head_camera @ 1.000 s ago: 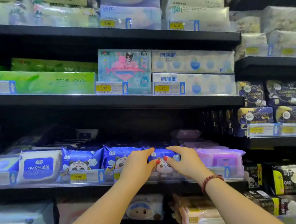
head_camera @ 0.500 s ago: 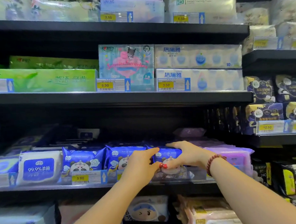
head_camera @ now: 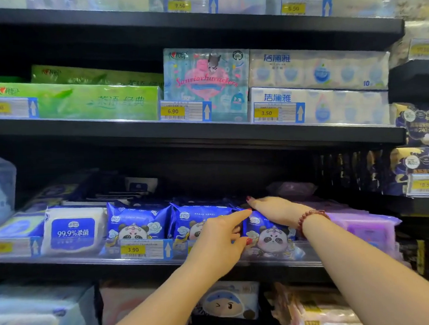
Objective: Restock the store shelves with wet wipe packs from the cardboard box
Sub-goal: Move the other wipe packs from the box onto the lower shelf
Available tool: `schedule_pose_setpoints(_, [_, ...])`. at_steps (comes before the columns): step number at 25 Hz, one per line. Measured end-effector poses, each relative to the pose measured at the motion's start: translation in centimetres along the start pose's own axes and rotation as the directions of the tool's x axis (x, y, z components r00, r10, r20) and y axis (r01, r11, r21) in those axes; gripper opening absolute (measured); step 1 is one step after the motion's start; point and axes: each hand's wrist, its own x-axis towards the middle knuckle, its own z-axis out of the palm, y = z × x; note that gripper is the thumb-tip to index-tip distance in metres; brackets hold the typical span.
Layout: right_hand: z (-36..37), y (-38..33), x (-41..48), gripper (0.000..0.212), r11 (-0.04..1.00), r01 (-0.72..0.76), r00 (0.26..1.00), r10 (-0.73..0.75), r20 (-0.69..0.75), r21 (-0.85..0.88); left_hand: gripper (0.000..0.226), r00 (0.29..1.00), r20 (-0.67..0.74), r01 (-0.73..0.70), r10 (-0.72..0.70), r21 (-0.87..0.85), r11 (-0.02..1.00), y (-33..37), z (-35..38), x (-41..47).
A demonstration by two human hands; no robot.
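Observation:
A blue wet wipe pack (head_camera: 274, 236) with a panda print stands at the front of the middle shelf (head_camera: 89, 262). It is third in a row beside two matching panda packs (head_camera: 137, 226). My left hand (head_camera: 220, 239) is at its left edge, index finger stretched over the top corner and thumb on the front face, pinching it. My right hand (head_camera: 273, 206) lies flat on top of the pack, fingers straight and pointing left, a red bead bracelet on the wrist. The cardboard box is out of view.
A white 99.9% wipes pack (head_camera: 73, 232) stands left of the panda row, and purple packs (head_camera: 363, 231) sit close on the right. A 3.90 price tag (head_camera: 143, 249) hangs on the shelf rail. Tissue packs fill the shelves above and below.
My right hand has slid from the pack's right side up onto its top. My left hand stays at the left edge with the index finger stretched out. The view moved closer.

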Motion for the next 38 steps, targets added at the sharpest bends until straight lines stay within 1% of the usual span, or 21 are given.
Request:
schedule_pose_setpoints(2, [-0.5, -0.4, -0.4, 0.056, 0.994, 0.030, 0.998, -0.036, -0.056, -0.103, 0.045, 0.996, -0.028, -0.084, 0.083, -0.048, 0.995, -0.4, -1.4, -0.8])
schedule_pose_setpoints(3, [-0.6, -1.1, -0.8, 0.055, 0.983, 0.063, 0.987, -0.087, -0.133, -0.171, 0.039, 0.981, -0.109, -0.163, 0.159, -0.025, 0.986, -0.8, -2.5, -1.2])
schedule_pose_setpoints(4, [-0.6, -2.1, -1.3, 0.055, 0.972, 0.131, 0.962, -0.172, -0.211, -0.193, 0.035, 0.951, -0.203, -0.228, 0.234, 0.050, 0.972, -1.5, -3.8, -1.4])
schedule_pose_setpoints(5, [-0.4, -3.1, -1.9, 0.055, 0.962, 0.221, 0.933, -0.257, -0.251, -0.162, 0.036, 0.916, -0.276, -0.253, 0.291, 0.164, 0.953, -2.4, -5.2, -1.5])
schedule_pose_setpoints(6, [0.3, -4.1, -2.6, 0.055, 0.946, 0.303, 0.914, -0.323, -0.246, -0.115, 0.042, 0.893, -0.312, -0.232, 0.323, 0.296, 0.927, -3.4, -6.7, -1.4])
schedule_pose_setpoints(7, [1.1, -4.9, -3.3, 0.051, 0.930, 0.353, 0.906, -0.367, -0.210, -0.106, 0.048, 0.897, -0.308, -0.180, 0.316, 0.398, 0.900, -4.2, -8.0, -1.3])
schedule_pose_setpoints(8, [2.1, -5.6, -3.8, 0.047, 0.916, 0.373, 0.901, -0.396, -0.180, -0.148, 0.053, 0.926, -0.285, -0.099, 0.246, 0.445, 0.890, -4.8, -9.0, -1.2])
schedule_pose_setpoints(10, [3.2, -6.2, -4.1, 0.042, 0.895, 0.360, 0.887, -0.416, -0.199, -0.265, 0.051, 0.970, -0.239, 0.058, 0.054, 0.439, 0.896, -5.4, -10.0, -1.1])
schedule_pose_setpoints(12, [3.3, -6.5, -4.0, 0.039, 0.903, 0.325, 0.893, -0.391, -0.223, -0.282, 0.046, 0.977, -0.209, 0.126, -0.039, 0.426, 0.896, -5.6, -9.8, -1.3])
schedule_pose_setpoints(15, [3.9, -7.1, -4.2, 0.041, 0.919, 0.284, 0.913, -0.346, -0.216, -0.272, 0.045, 0.972, -0.212, 0.189, -0.102, 0.446, 0.875, -5.4, -9.6, -1.4])
schedule_pose_setpoints(20, [4.7, -7.0, -3.7, 0.045, 0.916, 0.267, 0.911, -0.342, -0.231, -0.301, 0.047, 0.976, -0.193, 0.189, -0.102, 0.510, 0.839, -5.6, -9.1, -1.5])
schedule_pose_setpoints(25, [5.0, -6.4, -3.3, 0.045, 0.900, 0.297, 0.883, -0.386, -0.266, -0.320, 0.046, 0.982, -0.187, 0.108, -0.010, 0.522, 0.846, -6.6, -9.1, -1.5])
schedule_pose_setpoints(28, [5.2, -6.5, -3.4, 0.047, 0.884, 0.235, 0.873, -0.375, -0.313, -0.403, 0.053, 0.993, -0.115, 0.038, 0.019, 0.475, 0.879, -6.1, -9.8, -2.1])
schedule_pose_setpoints(29, [5.7, -6.4, -3.6, 0.050, 0.872, 0.208, 0.837, -0.393, -0.380, -0.444, 0.055, 0.993, -0.107, 0.004, 0.046, 0.429, 0.903, -6.2, -10.1, -2.9])
schedule_pose_setpoints(30, [6.3, -6.2, -3.8, 0.051, 0.856, 0.205, 0.766, -0.442, -0.467, -0.475, 0.055, 0.987, -0.135, -0.028, 0.085, 0.376, 0.926, -6.6, -10.6, -4.2])
schedule_pose_setpoints(31, [7.1, -6.2, -4.3, 0.051, 0.838, 0.236, 0.665, -0.508, -0.547, -0.492, 0.053, 0.972, -0.193, -0.064, 0.137, 0.343, 0.937, -7.3, -11.2, -5.9])
schedule_pose_setpoints(33, [9.6, -6.8, -6.2, 0.042, 0.781, 0.386, 0.448, -0.624, -0.640, -0.491, 0.045, 0.924, -0.306, -0.104, 0.227, 0.371, 0.923, -9.7, -12.5, -10.2])
schedule_pose_setpoints(34, [11.1, -7.3, -7.2, 0.038, 0.738, 0.465, 0.376, -0.665, -0.646, -0.489, 0.042, 0.908, -0.343, -0.087, 0.240, 0.406, 0.909, -11.2, -13.1, -12.5])
schedule_pose_setpoints(35, [12.9, -8.0, -8.2, 0.035, 0.688, 0.535, 0.338, -0.707, -0.622, -0.491, 0.039, 0.904, -0.364, -0.048, 0.225, 0.436, 0.899, -12.8, -13.7, -14.7])
schedule_pose_setpoints(36, [15.1, -9.0, -9.0, 0.035, 0.634, 0.605, 0.329, -0.750, -0.574, -0.482, 0.037, 0.909, -0.376, 0.011, 0.177, 0.447, 0.894, -14.5, -14.5, -17.1])
schedule_pose_setpoints(38, [20.2, -11.4, -9.7, 0.036, 0.551, 0.709, 0.365, -0.821, -0.439, -0.440, 0.039, 0.920, -0.389, 0.145, 0.044, 0.442, 0.885, -17.7, -16.1, -20.9])
